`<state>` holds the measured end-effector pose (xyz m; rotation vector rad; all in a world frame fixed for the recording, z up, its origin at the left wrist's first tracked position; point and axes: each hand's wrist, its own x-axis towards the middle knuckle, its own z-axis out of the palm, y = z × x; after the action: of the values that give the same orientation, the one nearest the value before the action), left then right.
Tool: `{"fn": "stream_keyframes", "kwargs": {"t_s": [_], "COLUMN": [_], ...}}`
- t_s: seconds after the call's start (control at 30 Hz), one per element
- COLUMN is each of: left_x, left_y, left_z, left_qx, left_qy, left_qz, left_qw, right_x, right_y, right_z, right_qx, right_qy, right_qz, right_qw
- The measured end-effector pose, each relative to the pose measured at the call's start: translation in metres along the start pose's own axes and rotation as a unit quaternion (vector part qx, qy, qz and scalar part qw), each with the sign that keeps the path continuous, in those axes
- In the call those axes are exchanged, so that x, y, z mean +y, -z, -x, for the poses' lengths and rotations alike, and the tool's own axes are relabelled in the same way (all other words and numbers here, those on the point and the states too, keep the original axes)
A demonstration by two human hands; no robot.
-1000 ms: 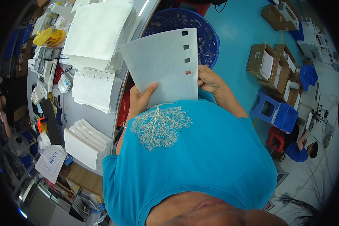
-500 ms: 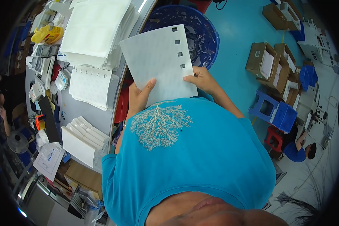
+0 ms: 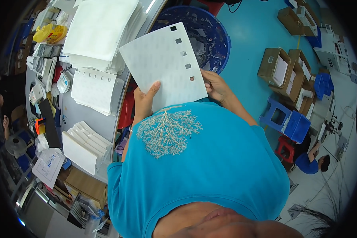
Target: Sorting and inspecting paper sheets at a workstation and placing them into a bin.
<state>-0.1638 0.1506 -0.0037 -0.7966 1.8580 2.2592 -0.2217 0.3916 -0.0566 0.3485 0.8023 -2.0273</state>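
Note:
My left hand (image 3: 146,99) grips the lower left part of a white perforated sheet (image 3: 158,59), its thumb flat on the front and its fingers behind. A row of small square holes runs down the sheet's right side. My right hand (image 3: 219,88) is at the sheet's lower right edge with curled fingers. Its fingertips are partly hidden behind the sheet, and a skin-coloured patch shows through the lowest hole. What those fingers pinch, if anything, cannot be made out. The sheet is held tilted in front of my chest, partly over a large blue bin (image 3: 222,39) with scraps inside.
On the grey table (image 3: 73,105) to the left are a tall stack of white sheets (image 3: 95,29), a smaller stack with slots (image 3: 92,93) and a bundle of white pieces (image 3: 85,146). A yellow container (image 3: 50,33) stands farther back. Cardboard boxes (image 3: 274,65) and a blue stool (image 3: 274,113) are at the right.
The sheet has shifted slightly left and turned a little. My right thumb has left its front, and that hand has slid to the edge. My left hand keeps its grip.

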Motion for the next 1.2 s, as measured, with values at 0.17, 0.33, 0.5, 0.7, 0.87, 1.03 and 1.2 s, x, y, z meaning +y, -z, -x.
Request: {"fn": "stream_keyframes", "kwargs": {"t_s": [0.17, 0.33, 0.5, 0.7, 0.87, 1.03, 1.2], "left_x": [-0.005, -0.004, -0.001, -0.002, -0.003, -0.007, -0.011], "left_y": [0.002, -0.002, -0.004, -0.009, -0.014, -0.018, -0.011], "left_z": [-0.005, -0.006, -0.012, -0.013, -0.008, 0.002, 0.007], "left_qx": [-0.006, -0.034, 0.028, 0.036, 0.036, 0.062, 0.095], "left_qy": [-0.017, -0.05, -0.042, -0.043, -0.048, -0.053, -0.053], "left_qz": [-0.014, -0.033, -0.013, -0.014, -0.018, -0.025, 0.005], "left_qw": [1.0, 0.998, 0.999, 0.998, 0.998, 0.996, 0.994], "right_x": [-0.003, -0.004, -0.011, -0.014, 0.007, 0.005, -0.014], "right_y": [-0.006, -0.011, -0.001, -0.021, 0.016, -0.013, -0.008], "right_z": [-0.005, -0.008, 0.0, 0.005, -0.012, -0.009, 0.0], "right_qx": [0.024, 0.163, 0.077, 0.077, 0.09, 0.119, 0.048], "right_qy": [0.004, -0.064, -0.014, 0.024, 0.113, 0.167, 0.05], "right_qz": [0.031, 0.181, 0.096, 0.35, 0.467, 0.561, 0.455], "right_qw": [0.999, 0.968, 0.992, 0.933, 0.872, 0.802, 0.888]}}
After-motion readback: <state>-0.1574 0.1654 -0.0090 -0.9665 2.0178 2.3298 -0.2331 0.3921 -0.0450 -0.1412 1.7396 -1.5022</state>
